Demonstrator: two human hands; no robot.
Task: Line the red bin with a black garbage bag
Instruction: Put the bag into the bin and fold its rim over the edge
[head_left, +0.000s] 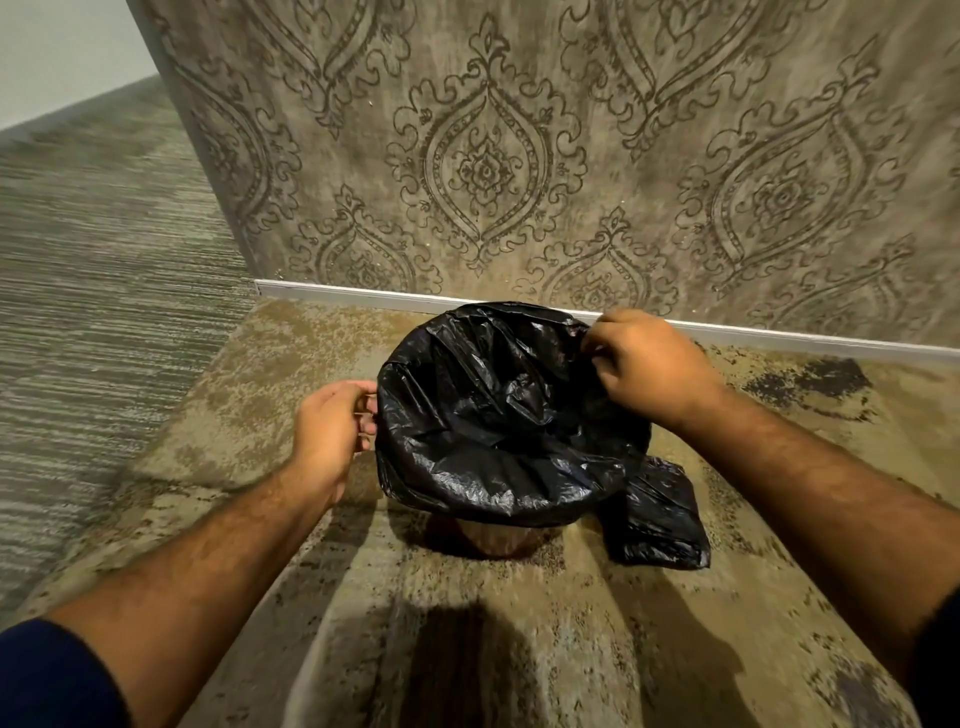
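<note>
Gripping the far right edge of the black garbage bag (498, 415), the right hand (652, 364) pinches a fold of thin plastic between fingers and thumb. The left hand (332, 431) is curled at the bag's left edge, its fingertips touching the film there; whether it truly grasps the plastic or only presses against it cannot be told.

The bag is glossy and crinkled, full of small creases that catch the light. It is spread over a round opening and sags inward into a dark hollow at its middle. Its edge is folded down over the outside, and a loose flap hangs off the near right side onto the floor. Of the red bin (491, 538) only a small dim reddish-brown curved strip shows below the bag's near edge; the rest is covered.

The bin stands on a mottled tan and brown rug (322, 571) with a short, speckled pile, close to a white baseboard (363, 296). Above it rises a wall (519, 130) in worn grey-beige wallpaper with a dark damask pattern. To the left lies a grey striped carpet (104, 260). Both forearms are bare, with dark blue sleeves (57, 675) at the near corners.
</note>
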